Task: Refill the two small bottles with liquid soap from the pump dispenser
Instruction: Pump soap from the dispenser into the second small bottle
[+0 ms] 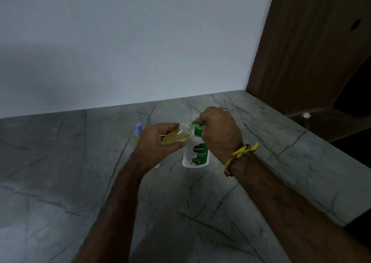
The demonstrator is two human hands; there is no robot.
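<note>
On a grey, dark-veined stone countertop (60,182) set against a pale wall (120,41), a person works with both bare hands. Furthest left stands a second small bottle with a light-blue cap (138,129), upright on the counter and partly hidden behind the left hand; its lower part looks yellowish, but how full it is cannot be told. The left hand (155,144) has its fingers and thumb curled round a small clear plastic bottle holding yellow-green liquid (176,136), tipped almost on its side in the air, its open neck pointing right and meeting the green spout of the dispenser. Just beside it, a white pump dispenser with a green pump head and a green "Dettol Original" label (196,154) stands upright on the counter, below and between the two hands. The right hand (219,131) sits on top of the green pump head, fingers bent down over it and gripping it; the fingertips themselves are hidden. A yellow-and-brown thread band (240,154) circles the right wrist. At far right a brown wooden panel (311,41) rises beside the counter's end.
</note>
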